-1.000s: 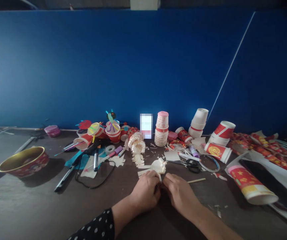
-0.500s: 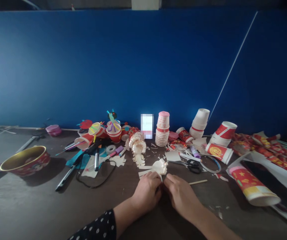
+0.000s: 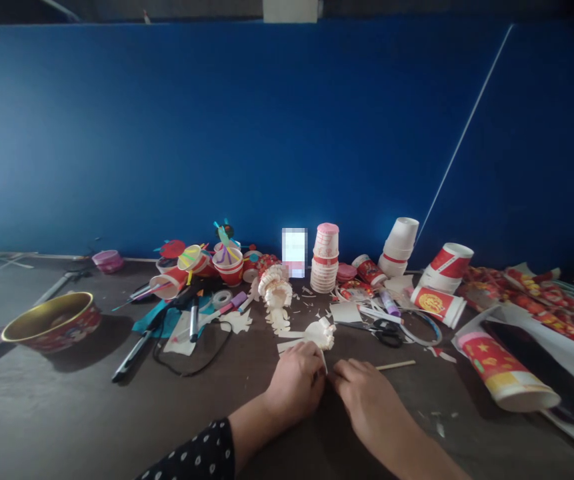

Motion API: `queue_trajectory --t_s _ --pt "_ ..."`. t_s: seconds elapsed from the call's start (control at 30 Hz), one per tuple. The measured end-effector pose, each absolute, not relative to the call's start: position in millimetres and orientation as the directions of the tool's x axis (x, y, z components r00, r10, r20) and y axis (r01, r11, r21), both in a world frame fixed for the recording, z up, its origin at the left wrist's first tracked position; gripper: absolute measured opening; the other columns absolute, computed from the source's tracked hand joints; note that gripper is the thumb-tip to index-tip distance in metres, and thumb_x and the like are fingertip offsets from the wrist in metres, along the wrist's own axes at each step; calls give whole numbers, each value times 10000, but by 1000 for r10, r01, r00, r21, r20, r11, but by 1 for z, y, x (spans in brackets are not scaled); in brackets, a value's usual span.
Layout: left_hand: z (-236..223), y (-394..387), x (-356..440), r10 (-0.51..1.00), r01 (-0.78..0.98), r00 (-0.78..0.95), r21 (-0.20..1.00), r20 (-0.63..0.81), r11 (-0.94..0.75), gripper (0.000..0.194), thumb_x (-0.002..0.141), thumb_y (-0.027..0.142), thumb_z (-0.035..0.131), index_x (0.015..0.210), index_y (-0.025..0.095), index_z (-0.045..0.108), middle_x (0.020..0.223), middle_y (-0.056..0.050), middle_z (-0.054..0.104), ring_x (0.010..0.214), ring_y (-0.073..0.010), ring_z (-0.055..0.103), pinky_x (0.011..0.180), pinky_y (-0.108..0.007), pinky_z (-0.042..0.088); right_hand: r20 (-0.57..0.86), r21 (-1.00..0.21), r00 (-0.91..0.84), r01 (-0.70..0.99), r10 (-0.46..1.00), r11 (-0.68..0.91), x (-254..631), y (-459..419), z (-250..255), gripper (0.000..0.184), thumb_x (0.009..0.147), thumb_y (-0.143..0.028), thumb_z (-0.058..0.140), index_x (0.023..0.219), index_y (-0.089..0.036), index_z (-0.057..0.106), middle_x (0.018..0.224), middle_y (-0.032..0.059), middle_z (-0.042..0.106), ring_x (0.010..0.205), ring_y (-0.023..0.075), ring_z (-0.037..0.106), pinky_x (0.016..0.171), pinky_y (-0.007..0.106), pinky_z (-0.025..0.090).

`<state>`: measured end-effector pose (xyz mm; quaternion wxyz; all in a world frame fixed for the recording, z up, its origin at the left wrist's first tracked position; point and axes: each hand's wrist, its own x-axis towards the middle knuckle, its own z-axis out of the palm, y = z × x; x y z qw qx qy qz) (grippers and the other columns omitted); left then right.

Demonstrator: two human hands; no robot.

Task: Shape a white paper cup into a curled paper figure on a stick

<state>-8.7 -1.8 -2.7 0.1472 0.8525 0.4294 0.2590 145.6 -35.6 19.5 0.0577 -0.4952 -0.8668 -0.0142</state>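
Observation:
Low over the front middle of the table, my left hand (image 3: 297, 379) is closed with its fingers curled around a thin white paper strip (image 3: 323, 361), whose edge shows beside the knuckles. My right hand (image 3: 367, 395) sits just to the right, fingertips pinched together close to the left fingers; what they grip is hidden. Directly beyond the left hand lies a white cut-paper piece (image 3: 321, 332) with curled edges and flat strips reaching left. Past the right fingers rests a thin pale stick (image 3: 397, 365).
Curled white paper pieces (image 3: 275, 293) and a stack of paper cups (image 3: 325, 267) stand beyond. Black scissors (image 3: 388, 333) lie right, near a red printed cup (image 3: 504, 373) and dark phone (image 3: 541, 373). Left are a gold-rimmed bowl (image 3: 51, 327), a utility knife (image 3: 131, 357) and a marker (image 3: 194, 320).
My right hand has shifted slightly right and down, widening the small gap between the hands. The left hand has barely moved, and the things on the table lie as before.

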Motion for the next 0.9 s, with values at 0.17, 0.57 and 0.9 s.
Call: queue_trajectory --t_s 0.17,0.57,0.9 --pt "-3 -4 -9 822 673 491 473 289 -568 107 739 108 511 674 160 578 798 -43 586 782 -174 512 705 -277 396 91 -179 -480 854 873 488 148 -34 26 287 869 -97 414 904 -225 668 879 27 636 820 162 557 727 258 359" --pt "-6 -2 -8 820 635 484 522 305 -569 117 721 83 507 676 164 579 797 -32 592 789 -171 513 724 -275 391 101 -299 -430 847 897 440 151 -33 24 299 823 -74 394 837 -211 659 841 25 627 795 145 561 706 232 369" --pt "-5 -1 -6 839 683 490 492 239 -539 83 676 100 513 691 171 554 853 -38 576 839 -183 511 771 -297 388 48 -329 -423 849 905 414 151 -35 29 300 797 -63 419 816 -216 677 822 22 630 781 138 568 683 216 370"
